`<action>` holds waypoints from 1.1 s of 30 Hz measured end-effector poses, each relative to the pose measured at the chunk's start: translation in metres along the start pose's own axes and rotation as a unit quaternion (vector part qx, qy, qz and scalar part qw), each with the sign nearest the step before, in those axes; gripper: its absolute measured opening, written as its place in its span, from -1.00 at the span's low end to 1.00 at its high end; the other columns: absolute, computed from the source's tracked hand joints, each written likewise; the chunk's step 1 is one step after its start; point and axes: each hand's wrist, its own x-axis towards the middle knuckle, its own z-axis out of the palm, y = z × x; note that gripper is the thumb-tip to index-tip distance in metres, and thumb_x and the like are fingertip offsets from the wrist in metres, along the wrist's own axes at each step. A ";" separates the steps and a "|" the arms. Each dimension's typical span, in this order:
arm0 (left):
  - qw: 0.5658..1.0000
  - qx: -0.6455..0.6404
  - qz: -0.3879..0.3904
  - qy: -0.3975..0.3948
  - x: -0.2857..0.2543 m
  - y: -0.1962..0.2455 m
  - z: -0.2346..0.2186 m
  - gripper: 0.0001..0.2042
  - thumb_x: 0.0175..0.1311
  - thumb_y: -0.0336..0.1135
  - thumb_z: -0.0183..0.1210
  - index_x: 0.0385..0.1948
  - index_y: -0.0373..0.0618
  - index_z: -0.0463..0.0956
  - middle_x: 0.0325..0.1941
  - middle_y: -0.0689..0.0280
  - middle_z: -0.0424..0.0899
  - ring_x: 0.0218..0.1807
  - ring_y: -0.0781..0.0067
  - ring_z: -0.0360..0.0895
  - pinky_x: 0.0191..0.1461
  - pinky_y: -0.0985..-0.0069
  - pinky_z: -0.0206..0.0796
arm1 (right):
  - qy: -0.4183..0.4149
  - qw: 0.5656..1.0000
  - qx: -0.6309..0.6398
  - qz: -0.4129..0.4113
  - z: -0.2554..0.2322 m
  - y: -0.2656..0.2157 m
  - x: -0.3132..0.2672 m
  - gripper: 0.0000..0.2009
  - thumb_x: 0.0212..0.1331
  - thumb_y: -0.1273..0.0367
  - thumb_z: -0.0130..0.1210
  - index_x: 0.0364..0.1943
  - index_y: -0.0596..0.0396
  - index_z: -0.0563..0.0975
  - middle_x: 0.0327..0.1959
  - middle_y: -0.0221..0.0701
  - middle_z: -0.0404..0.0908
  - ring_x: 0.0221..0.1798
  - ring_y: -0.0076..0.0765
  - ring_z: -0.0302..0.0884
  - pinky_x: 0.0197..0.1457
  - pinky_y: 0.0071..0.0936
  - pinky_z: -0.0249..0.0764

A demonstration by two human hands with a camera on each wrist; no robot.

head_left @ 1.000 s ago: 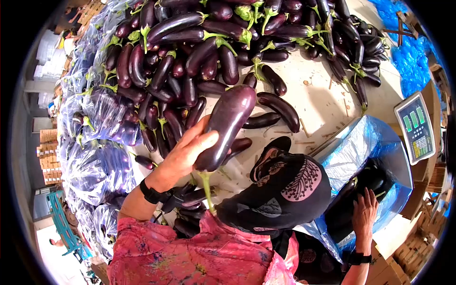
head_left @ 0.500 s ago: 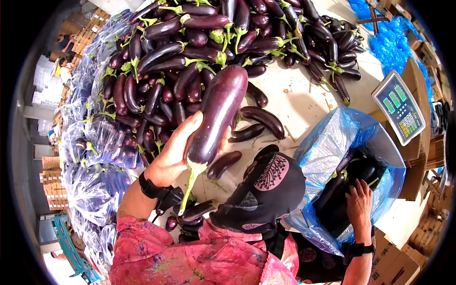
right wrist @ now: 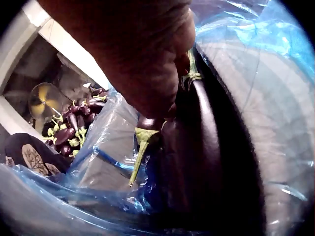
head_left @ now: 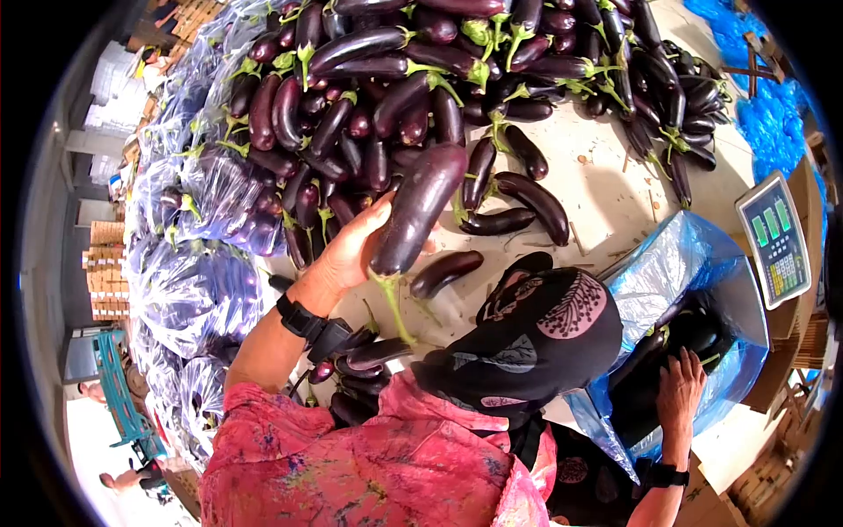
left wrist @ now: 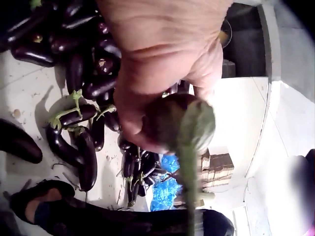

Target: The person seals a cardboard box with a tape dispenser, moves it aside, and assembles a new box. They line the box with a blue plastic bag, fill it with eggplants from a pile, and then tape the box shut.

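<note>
My left hand [head_left: 344,255] grips a large purple eggplant [head_left: 417,206] above the pile's near edge, its green stem pointing back toward the body. The thumb lies along one side; the other fingers are mostly hidden beneath. In the left wrist view the hand [left wrist: 167,54] wraps round the eggplant, whose blurred stem [left wrist: 189,162] faces the camera. Inside a blue plastic bag [head_left: 645,281], my right hand [head_left: 680,391] rests on dark eggplants [head_left: 698,329] with fingers extended. The right wrist view shows this hand [right wrist: 142,59] over the eggplants [right wrist: 206,123], its fingertips partly hidden.
A big eggplant pile [head_left: 378,114] covers the far side, with loose eggplants [head_left: 446,273] nearer. Clear bags of eggplants [head_left: 189,294] stand at left. A scale display [head_left: 774,237] is right of the blue bag. A person's patterned headwear [head_left: 527,338] fills the near middle.
The left thumb has shifted from across the held eggplant to its side, and the eggplant has turned slightly. The right hand stays on the bagged eggplants. The head view has swung about.
</note>
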 end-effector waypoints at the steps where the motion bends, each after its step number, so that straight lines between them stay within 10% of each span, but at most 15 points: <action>1: 0.999 -0.036 -0.020 -0.012 -0.002 -0.002 -0.006 -0.32 0.31 0.01 0.19 0.35 -0.20 0.19 0.10 0.01 0.57 -0.03 0.18 0.65 0.03 0.33 0.57 | 0.000 1.000 -0.003 0.000 0.002 0.002 0.000 -0.71 0.21 0.37 0.13 -0.01 0.19 0.57 0.27 -0.09 0.48 0.38 0.06 0.28 0.42 -0.06 0.16; 13: 0.989 0.098 0.100 0.050 -0.006 0.026 0.081 -0.39 0.49 0.09 -0.10 0.20 -0.41 0.36 0.01 0.02 0.65 -0.06 0.24 0.67 -0.01 0.46 0.54 | 0.028 0.999 -0.006 -0.023 -0.005 -0.001 0.000 -0.74 0.16 0.30 0.18 -0.12 0.12 0.59 0.23 -0.17 0.50 0.33 0.02 0.33 0.36 -0.08 0.25; 20: 0.983 0.096 0.051 -0.148 0.044 0.059 0.212 -0.40 0.46 0.04 -0.02 0.19 -0.46 0.30 -0.02 -0.03 0.59 -0.15 0.25 0.67 -0.23 0.47 0.60 | 0.056 0.998 -0.003 0.005 -0.005 0.004 -0.008 -0.70 0.14 0.20 0.22 -0.14 0.07 0.58 0.22 -0.09 0.49 0.38 0.04 0.27 0.35 -0.11 0.27; 24: 0.932 0.290 -0.058 -0.208 0.064 0.035 0.286 -0.51 0.31 -0.08 0.19 0.11 -0.26 0.38 -0.16 0.21 0.59 -0.28 0.39 0.61 -0.28 0.56 0.51 | 0.060 0.998 0.023 0.027 0.000 0.007 -0.013 -0.68 0.13 0.18 0.24 -0.11 0.05 0.58 0.24 -0.09 0.48 0.40 0.04 0.25 0.35 -0.11 0.29; 28: 0.846 0.440 -0.082 -0.288 0.116 -0.067 0.325 -0.32 0.24 -0.05 0.28 0.27 -0.28 0.24 -0.04 0.16 0.53 0.01 0.49 0.52 0.02 0.47 0.43 | 0.039 0.998 0.026 0.040 0.001 0.010 -0.014 -0.57 0.09 0.19 0.26 0.06 0.02 0.57 0.27 -0.12 0.45 0.43 0.02 0.22 0.38 -0.13 0.28; 30: 0.789 0.563 0.009 -0.247 0.134 -0.114 0.331 -0.33 0.20 -0.05 0.28 0.18 -0.36 0.22 -0.11 -0.09 0.61 -0.09 -0.04 0.63 -0.02 0.19 0.47 | 0.041 0.998 0.034 0.042 0.000 0.010 -0.016 -0.54 0.07 0.18 0.27 0.08 0.01 0.56 0.27 -0.13 0.46 0.44 0.00 0.22 0.37 -0.14 0.28; 33: 0.704 0.674 0.071 -0.212 0.160 -0.181 0.331 -0.15 0.18 -0.02 0.28 0.32 -0.39 0.01 0.02 -0.29 0.55 0.07 -0.32 0.54 0.13 0.03 0.41 | 0.063 0.997 0.021 0.040 -0.001 0.009 -0.020 -0.44 0.03 0.19 0.30 0.14 0.15 0.51 0.26 -0.14 0.47 0.44 -0.03 0.22 0.36 -0.19 0.29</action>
